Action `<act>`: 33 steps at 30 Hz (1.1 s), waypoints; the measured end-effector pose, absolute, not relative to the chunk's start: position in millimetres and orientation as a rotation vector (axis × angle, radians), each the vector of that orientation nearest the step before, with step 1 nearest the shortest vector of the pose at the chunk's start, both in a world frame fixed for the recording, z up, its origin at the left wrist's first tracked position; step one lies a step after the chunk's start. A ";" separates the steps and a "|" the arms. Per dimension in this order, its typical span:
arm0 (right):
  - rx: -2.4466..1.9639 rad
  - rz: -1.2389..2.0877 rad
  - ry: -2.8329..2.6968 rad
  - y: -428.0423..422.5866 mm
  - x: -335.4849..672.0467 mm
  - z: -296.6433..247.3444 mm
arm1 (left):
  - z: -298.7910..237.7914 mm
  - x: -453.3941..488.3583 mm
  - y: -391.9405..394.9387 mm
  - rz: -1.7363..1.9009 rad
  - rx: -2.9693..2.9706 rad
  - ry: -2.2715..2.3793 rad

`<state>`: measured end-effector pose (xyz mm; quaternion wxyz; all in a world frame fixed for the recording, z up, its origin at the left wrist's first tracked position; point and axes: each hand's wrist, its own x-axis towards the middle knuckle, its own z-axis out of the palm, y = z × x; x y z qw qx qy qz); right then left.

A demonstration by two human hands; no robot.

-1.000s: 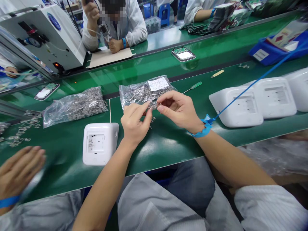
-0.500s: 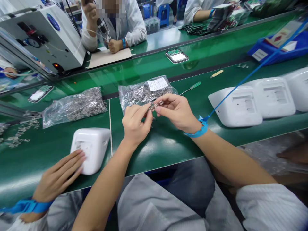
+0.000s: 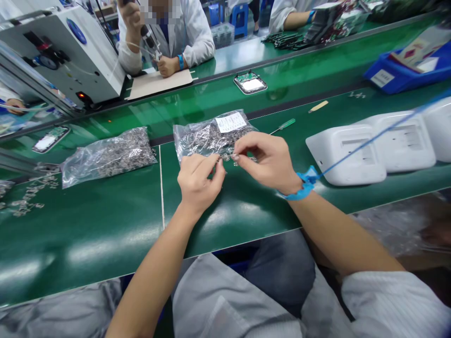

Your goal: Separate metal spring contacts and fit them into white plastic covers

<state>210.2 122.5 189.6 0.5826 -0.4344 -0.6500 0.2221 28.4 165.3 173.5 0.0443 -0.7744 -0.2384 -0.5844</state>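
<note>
White casing left of parts bag (image 3: 211, 134) gone; our left hand (image 3: 199, 180), right hand (image 3: 269, 159) still pinch metal clips (image 3: 226, 157).

Glossy green workbench (image 3: 88, 234), parallel conveyor belt (image 3: 317, 61), blue stools (image 3: 240, 21) behind.

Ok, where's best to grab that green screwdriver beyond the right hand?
Take the screwdriver by its green handle, from above, I'd say. It lies flat on the belt, handle at the far-right end with bare belt around it; the thin shaft points toward the right hand.
</note>
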 end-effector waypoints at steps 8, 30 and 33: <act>-0.948 0.294 -1.708 118.8 207.9 184.6 | 172.9 26.1 166.4 -1.818 -2.278 -0.643; -1.063 0.092 -1.922 120.1 215.8 183.8 | 184.2 20.3 166.7 -1.834 -2.859 -0.843; -0.973 -0.084 -1.843 121.2 211.2 179.0 | 186.8 17.7 168.9 -1.833 -2.913 -0.878</act>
